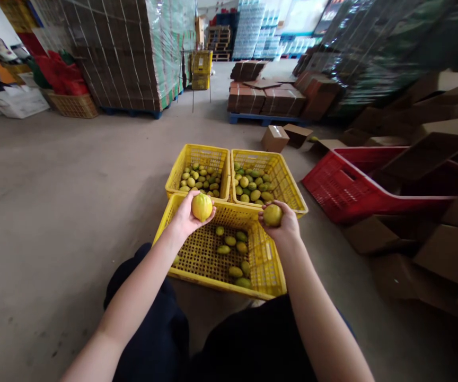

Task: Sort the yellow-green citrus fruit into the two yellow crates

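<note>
My left hand (189, 214) is wrapped from below around a bright yellow mango (202, 207) with a pointed tip. A duller, yellow-green mango (272, 215) rests in the curled fingers of my right hand (284, 225). Both hands are raised over a yellow plastic crate (221, 287) in front of my knees. Several green-yellow mangoes (230, 241) lie scattered on its perforated floor, mostly toward the right. Behind it stand two more yellow crates, the left one (209, 150) and the right one (282, 170), each holding many mangoes.
A red crate (324, 185) with cardboard in it stands at the right, beside a heap of cardboard boxes (443, 254). Farther back are a blue pallet with flat carton stacks (264, 101), a small carton (274, 139) and a tall wrapped stack (113, 53).
</note>
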Available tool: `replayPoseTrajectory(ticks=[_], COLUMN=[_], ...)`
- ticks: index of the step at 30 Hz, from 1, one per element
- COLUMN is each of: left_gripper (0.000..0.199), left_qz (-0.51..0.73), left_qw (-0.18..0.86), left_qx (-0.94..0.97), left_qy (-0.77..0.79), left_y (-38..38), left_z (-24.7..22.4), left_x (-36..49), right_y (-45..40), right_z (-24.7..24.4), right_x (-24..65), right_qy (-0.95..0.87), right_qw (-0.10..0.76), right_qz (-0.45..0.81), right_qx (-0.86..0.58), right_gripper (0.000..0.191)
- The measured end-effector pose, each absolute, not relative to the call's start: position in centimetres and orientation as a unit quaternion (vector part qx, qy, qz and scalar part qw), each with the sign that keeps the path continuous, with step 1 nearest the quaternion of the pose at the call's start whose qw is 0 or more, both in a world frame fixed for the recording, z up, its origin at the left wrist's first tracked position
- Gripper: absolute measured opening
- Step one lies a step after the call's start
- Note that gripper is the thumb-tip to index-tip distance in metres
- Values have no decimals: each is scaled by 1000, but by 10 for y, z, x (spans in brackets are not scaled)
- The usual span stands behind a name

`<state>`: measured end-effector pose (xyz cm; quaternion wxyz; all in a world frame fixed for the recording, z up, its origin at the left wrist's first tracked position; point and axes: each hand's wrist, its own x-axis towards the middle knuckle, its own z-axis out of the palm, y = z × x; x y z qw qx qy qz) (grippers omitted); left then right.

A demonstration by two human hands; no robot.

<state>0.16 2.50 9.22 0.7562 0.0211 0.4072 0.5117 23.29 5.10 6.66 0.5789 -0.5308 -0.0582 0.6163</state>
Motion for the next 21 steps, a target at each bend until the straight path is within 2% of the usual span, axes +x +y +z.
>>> replayPoseTrajectory(ticks=[10,15,21], left_gripper=[18,17,16], left_qz=[500,498,534], left_qw=[752,757,744], left_qx=[34,50,49], left_qy=[429,420,399], left_y=[22,23,29], left_z=[95,96,94], left_x=[-2,7,23], right_y=[29,19,21], right_z=[42,35,39], right_x=[238,215,181], right_qy=[-90,-155,-173], right_qw=[494,434,422], right_qz=[656,704,736], right_qx=[-564,-541,-500], right_gripper=[19,14,16])
